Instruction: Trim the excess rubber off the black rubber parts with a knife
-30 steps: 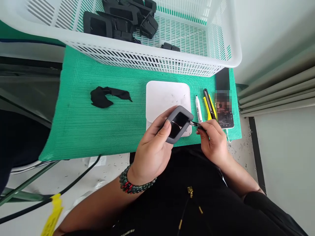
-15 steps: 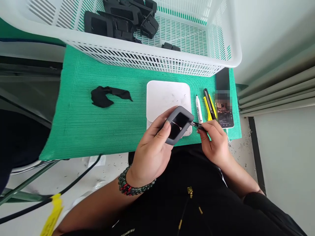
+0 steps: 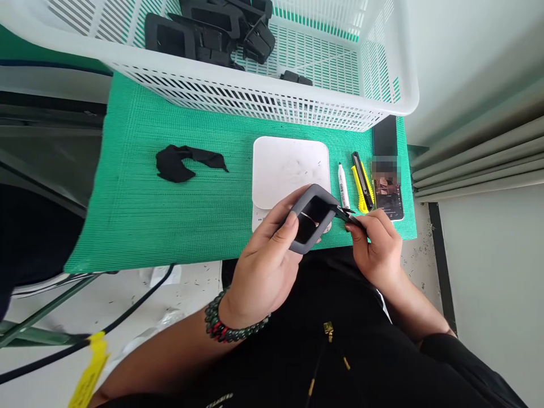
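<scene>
In the head view, the left hand (image 3: 263, 266) is closed around a grey frame (image 3: 312, 222), thumb on its near-left rim and fingers behind, holding it tilted just above the near edge of the table (image 3: 140, 226), which is covered by green mesh. The right hand (image 3: 379, 249) pinches a thin black tool (image 3: 351, 216) between its fingertips, and the tool's tip touches the frame's right side. Behind the frame lies a white square device (image 3: 289, 167). Toward the right edge, 1 marker (image 3: 342, 187), 1 yellow knife (image 3: 362, 182) and 1 phone (image 3: 389, 195) lie side by side. A black scrap (image 3: 182, 162) lies mid-table on the left. Along the far edge stands a white basket (image 3: 255, 93) holding black frames (image 3: 204, 31).
</scene>
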A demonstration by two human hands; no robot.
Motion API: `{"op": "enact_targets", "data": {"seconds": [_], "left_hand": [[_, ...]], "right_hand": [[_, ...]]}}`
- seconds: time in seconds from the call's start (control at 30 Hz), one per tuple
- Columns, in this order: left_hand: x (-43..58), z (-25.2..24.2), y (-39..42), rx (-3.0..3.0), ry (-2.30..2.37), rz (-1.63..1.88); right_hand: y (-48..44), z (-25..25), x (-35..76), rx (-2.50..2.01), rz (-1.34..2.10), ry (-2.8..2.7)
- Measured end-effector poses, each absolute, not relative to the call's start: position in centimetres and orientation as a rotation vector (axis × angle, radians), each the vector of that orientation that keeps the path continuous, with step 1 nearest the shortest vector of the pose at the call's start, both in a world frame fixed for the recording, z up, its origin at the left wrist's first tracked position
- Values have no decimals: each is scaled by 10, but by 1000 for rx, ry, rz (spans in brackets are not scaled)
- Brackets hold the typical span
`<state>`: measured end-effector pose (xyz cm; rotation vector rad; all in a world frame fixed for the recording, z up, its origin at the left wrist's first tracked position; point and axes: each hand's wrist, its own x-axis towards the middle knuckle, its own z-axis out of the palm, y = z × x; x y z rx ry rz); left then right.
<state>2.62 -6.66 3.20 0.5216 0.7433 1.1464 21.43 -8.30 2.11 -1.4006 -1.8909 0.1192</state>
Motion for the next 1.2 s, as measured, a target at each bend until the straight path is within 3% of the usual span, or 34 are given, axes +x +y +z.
{"op": "enact_targets", "data": {"seconds": [1.2], "left_hand": [[11,15,-58,671,991,994]], "right_hand": [[-86,22,229,-1357,92,-1973]]}}
